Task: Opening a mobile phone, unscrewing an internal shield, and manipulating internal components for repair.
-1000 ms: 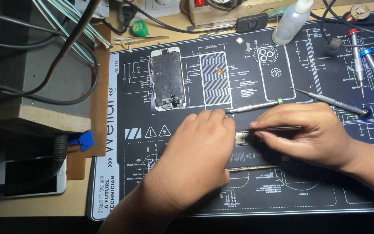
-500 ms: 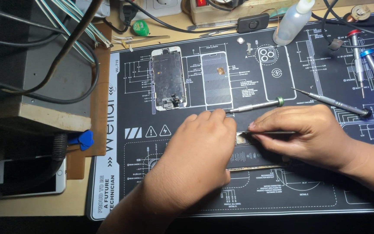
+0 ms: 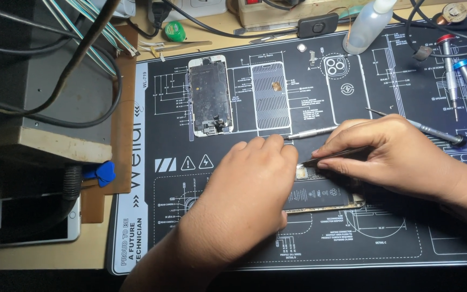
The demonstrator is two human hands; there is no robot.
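Barely any movement since a second ago: both hands stay planted on the opened phone near the mat's front edge. Off the mat's left edge lies a white phone; toward the back-left sits a removed screen assembly. The left hand presses flat on the opened phone, fingers together. The right hand pinches tweezers, tip at the phone's top end.

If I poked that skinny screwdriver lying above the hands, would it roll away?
Probably a bit: the screwdriver has a thin round shaft and lies flat on the mat. It looks light and stiff. The mat may slow it.
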